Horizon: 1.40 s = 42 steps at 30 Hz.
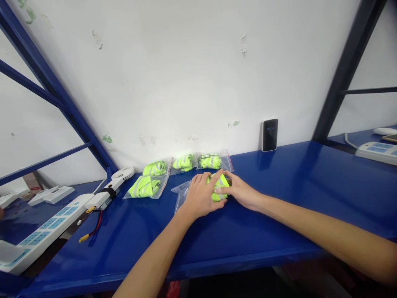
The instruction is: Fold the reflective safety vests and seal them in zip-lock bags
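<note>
Between my two hands is a rolled fluorescent yellow-green reflective vest (221, 188) with grey bands. My left hand (203, 192) curls over its left side, and my right hand (237, 188) grips it from the right, thumb across the front. Under my left hand lies a clear plastic bag (181, 190), mostly hidden; whether the vest is inside it I cannot tell. Behind, several similar vests lie bagged: one bagged vest (211, 161) by the wall, another bagged vest (183, 162) left of it, and two more at the left, the nearer bagged vest (144, 187) lying flat.
The blue table (279, 231) meets a white wall. A black-screened device (269, 135) leans upright there at the right. Along the left edge are a small white fan (124, 174), a red-black cable with yellow connectors (98, 221) and a long power strip (52, 227). Blue metal frames flank both sides.
</note>
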Tool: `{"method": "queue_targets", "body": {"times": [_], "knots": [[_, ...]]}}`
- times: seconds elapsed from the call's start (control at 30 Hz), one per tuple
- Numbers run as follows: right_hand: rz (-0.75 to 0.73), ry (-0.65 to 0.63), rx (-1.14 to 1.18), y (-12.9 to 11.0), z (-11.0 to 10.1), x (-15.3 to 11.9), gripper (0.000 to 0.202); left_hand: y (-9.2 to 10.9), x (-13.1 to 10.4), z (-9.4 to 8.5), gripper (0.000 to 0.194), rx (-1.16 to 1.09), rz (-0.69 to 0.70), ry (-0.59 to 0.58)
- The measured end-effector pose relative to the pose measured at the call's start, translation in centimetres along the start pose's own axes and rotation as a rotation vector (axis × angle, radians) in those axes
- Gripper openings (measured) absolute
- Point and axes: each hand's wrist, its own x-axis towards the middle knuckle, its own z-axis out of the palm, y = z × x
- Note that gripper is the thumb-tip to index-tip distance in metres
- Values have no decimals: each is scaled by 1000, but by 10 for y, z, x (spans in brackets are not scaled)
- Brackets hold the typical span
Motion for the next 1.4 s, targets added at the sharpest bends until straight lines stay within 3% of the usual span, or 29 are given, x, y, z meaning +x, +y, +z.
{"method": "queue_targets", "body": {"times": [0.1,0.27,0.5,0.63,0.77,0.87,1.0,1.07,1.13,1.2,1.3,1.4], "knots": [[65,-52,16,-5,-5,1,50,-7,0,-1,92,21,-5,-21],[112,-34,-88,-14,-13,2,45,-14,-4,-5,96,68,29,-35],[132,-104,-19,-5,5,-2,22,8,1,-3,83,142,165,-41],[97,-222,65,-3,7,-4,8,21,3,-3,73,153,238,-12],[134,-351,-33,-14,-4,-3,6,16,2,-4,71,114,253,23],[-85,-244,-304,-22,-12,-3,13,5,2,-3,67,7,195,108],[-543,-14,-521,-27,-20,-9,22,4,3,-6,64,-211,4,392],[-628,69,-538,-28,-20,-11,39,10,6,-10,73,-353,-128,528],[-516,77,-430,-28,-18,-9,69,15,11,-14,83,-549,-264,595],[-290,-1,-227,-26,-16,-4,78,16,17,-16,83,-803,-342,563],[-61,-67,-2,-23,-13,3,52,3,25,-12,68,-1190,-402,452],[38,-41,100,-25,-12,4,34,-20,24,-5,61,-1330,-527,370]]}}
